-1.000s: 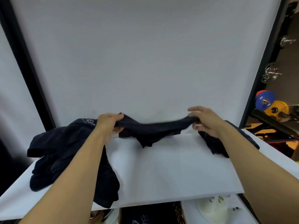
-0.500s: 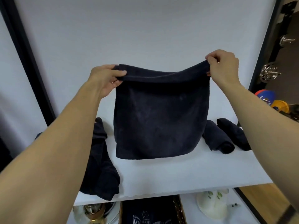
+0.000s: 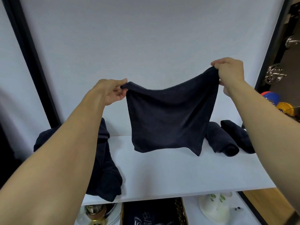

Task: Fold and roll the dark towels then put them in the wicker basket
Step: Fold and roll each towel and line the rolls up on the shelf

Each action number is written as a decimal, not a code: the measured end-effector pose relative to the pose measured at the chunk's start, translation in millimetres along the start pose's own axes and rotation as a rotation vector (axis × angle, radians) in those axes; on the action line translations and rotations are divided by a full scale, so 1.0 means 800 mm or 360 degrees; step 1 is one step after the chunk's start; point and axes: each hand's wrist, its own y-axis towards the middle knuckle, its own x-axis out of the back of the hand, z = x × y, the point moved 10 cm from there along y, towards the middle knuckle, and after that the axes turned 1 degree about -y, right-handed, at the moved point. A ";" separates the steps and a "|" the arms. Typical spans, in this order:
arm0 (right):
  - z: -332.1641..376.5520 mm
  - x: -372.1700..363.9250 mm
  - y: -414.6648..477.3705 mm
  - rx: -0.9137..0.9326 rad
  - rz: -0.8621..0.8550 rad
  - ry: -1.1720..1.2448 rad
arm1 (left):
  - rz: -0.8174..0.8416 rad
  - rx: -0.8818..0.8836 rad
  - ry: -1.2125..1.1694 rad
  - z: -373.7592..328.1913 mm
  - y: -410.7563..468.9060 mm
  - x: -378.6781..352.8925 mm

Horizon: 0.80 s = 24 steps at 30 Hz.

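Dark towel (image 3: 168,117) hangs over the table's (image 3: 162,172) middle, spread apparently for folding. Left hand (image 3: 112,91) and right hand (image 3: 228,72) pinch its top corners.

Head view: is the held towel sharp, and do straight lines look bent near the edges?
In the head view the held towel is fairly sharp, though too dark to show much texture; the black post at the left leans, a wide-angle effect.
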 end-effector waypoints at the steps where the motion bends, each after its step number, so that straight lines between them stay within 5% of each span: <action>1: -0.006 -0.004 -0.001 -0.0057 0.0034 0.0098 | 0.0030 -0.0016 -0.0059 0.002 0.000 -0.002; 6: -0.013 -0.011 0.002 -0.0104 0.0074 0.0409 | 0.0105 -0.0329 0.0097 0.004 -0.011 -0.007; 13: -0.018 -0.008 0.007 -0.0127 0.0032 0.0379 | -0.0336 -0.0489 0.0728 -0.007 0.006 0.024; 18: -0.028 -0.005 0.009 -0.0180 0.0056 0.0371 | -0.0105 -0.0290 0.0256 -0.010 0.011 0.014; 24: -0.016 -0.013 0.017 -0.0133 0.0160 0.0730 | 0.0091 -0.0537 -0.0303 -0.050 0.003 -0.017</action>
